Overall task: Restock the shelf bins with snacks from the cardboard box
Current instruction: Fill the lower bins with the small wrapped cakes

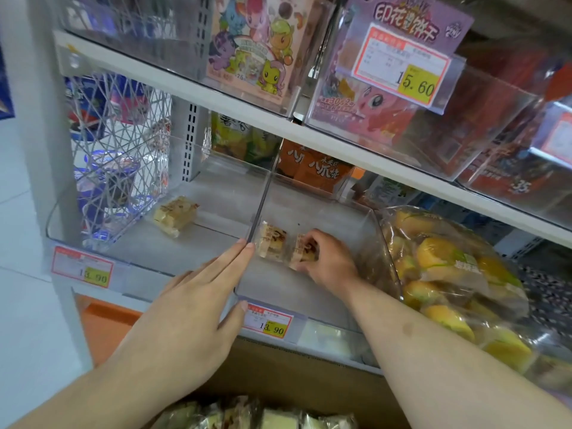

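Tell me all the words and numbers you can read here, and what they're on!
"印花", rest unclear: purple header card.
"15.60": upper price tag.
"八爪烧": orange packet.
"13.90": left bin tag.
"13.90": middle bin tag.
"30x2": pink pony box.
Small tag print and snack wrappers: too blurred.

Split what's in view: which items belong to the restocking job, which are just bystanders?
Job:
right hand gripping a wrapped snack
second wrapped snack beside it
middle clear bin
left clear bin holding one snack
left hand, fingertips at the divider
cardboard box

Bystanders:
yellow snack bag
pony boxes
price tags
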The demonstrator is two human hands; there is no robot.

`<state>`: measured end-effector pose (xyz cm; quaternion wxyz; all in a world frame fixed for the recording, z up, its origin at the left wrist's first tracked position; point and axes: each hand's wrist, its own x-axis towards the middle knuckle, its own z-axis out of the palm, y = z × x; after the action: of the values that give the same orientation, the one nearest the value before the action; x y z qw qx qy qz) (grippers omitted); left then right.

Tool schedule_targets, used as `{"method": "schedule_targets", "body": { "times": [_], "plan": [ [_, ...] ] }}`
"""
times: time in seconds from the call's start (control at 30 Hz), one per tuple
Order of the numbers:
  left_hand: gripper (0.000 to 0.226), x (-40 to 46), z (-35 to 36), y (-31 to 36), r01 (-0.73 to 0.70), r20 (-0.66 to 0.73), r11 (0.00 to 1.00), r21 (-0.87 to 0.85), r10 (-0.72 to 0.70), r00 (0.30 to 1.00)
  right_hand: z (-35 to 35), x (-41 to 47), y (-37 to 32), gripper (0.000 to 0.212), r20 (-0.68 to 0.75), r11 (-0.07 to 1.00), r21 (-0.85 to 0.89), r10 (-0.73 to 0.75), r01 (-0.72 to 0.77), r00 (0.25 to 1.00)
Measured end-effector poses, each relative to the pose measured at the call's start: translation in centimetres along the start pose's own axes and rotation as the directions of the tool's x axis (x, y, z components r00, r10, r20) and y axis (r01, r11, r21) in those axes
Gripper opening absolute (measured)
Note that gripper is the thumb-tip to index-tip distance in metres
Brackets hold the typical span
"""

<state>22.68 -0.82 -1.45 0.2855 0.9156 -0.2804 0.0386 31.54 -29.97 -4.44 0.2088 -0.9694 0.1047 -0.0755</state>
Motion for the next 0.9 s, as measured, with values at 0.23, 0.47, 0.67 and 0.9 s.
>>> {"method": "schedule_targets", "body": {
  "times": [0.23, 0.47, 0.67, 0.9],
  "plan": [
    [0.078, 0.1, 0.2, -0.3, -0.002, 0.012, 1.0, -0.014, 0.002, 1.0, 0.4, 0.8, 0.9, 0.065, 0.01, 0.997, -0.071, -0.007, 0.008, 1.0],
    [0.078, 0.0, 0.1, -0.3, 0.001, 0.014, 1.0, -0.023, -0.001, 1.0, 0.9, 1.1, 1.0, 0.063, 0.063, 0.995, -0.095, -0.034, 0.04, 0.997],
    [0.079, 0.0, 0.2, -0.3, 0.006, 0.01, 1.0, -0.024, -0.006, 1.0, 0.9, -0.1, -1.2, 0.067, 0.312, 0.974, -0.143, -0.125, 0.176, 0.942],
    [0.079, 0.0, 0.1, -0.4, 0.012, 0.034, 0.999, -0.035, -0.011, 0.999, 2.1, 1.1, -1.9, 0.068, 0.358, 0.954, -0.273, -0.022, 0.127, 0.934]
  ]
}}
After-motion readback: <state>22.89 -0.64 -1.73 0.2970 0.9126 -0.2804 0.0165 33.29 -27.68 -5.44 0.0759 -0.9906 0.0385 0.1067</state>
